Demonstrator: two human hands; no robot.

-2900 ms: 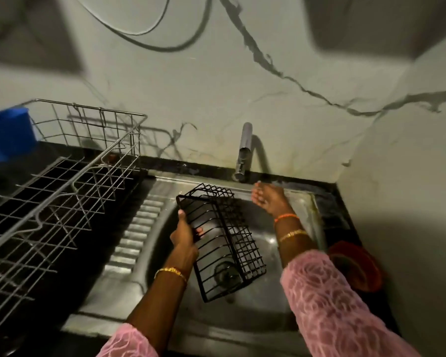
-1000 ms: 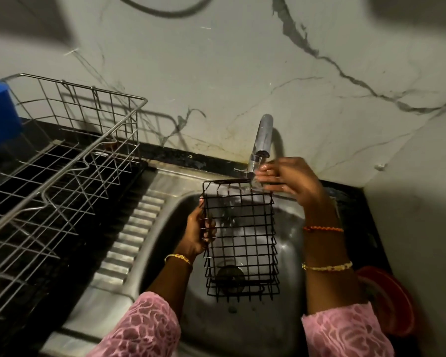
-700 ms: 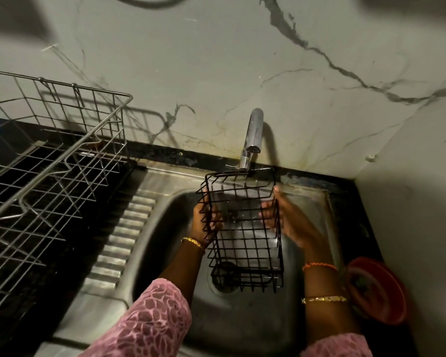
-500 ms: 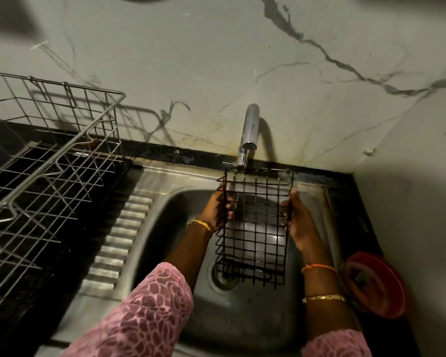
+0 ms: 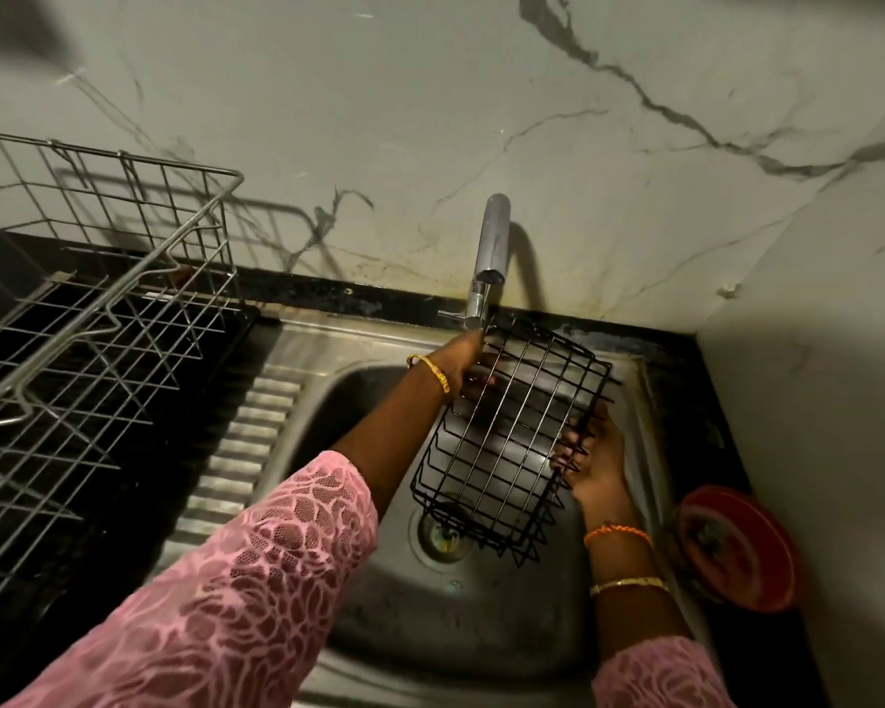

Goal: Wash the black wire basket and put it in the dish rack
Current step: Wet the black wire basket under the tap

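Wire basket (image 5: pixel 512 436) tilted btwn both hands' grip.

Pink lace-patterned sleeves (image 5: pixel 256 580) cover both forearms; a gold bangle (image 5: pixel 430 370) circles the left wrist, an orange thread (image 5: pixel 616 532) and gold bangle (image 5: pixel 629 585) the right.

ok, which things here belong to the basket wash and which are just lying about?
Job:
black wire basket, held over the sink
left hand, gripping its upper left edge
right hand, holding its right side
tap
dish rack, the destination

Lying about:
red dish on the counter right of the sink
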